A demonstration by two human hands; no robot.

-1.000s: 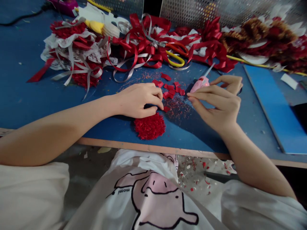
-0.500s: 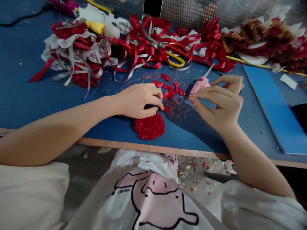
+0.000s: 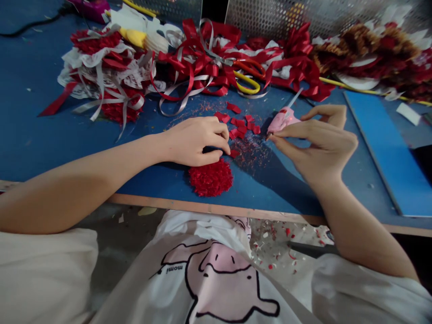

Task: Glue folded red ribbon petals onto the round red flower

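Observation:
My left hand (image 3: 202, 141) rests on the blue table with its fingers curled and apart, holding nothing I can see. Just below its thumb lies a round red ruffled pompom (image 3: 211, 178). Beside its fingertips are several small cut pieces of red ribbon (image 3: 238, 132). Thumb and index finger of my right hand (image 3: 319, 144) are pinched together at the front end of a pink glue gun (image 3: 282, 119). Whatever sits in that pinch is too small to make out. A pale glue stick (image 3: 296, 97) sticks out of the gun's far end.
Behind my hands lies a heap of red ribbon (image 3: 189, 67) with orange-and-yellow scissors (image 3: 248, 78). Finished-looking red and white bows (image 3: 111, 76) stand at left. To the right are a blue board (image 3: 388, 153) and brown-red fluffy pieces (image 3: 364, 49). The table's wooden edge (image 3: 209, 208) runs in front.
My right hand has shifted slightly to the right, its fingertips still pinched by the glue gun's front end. The left hand and the pompom have stayed in place.

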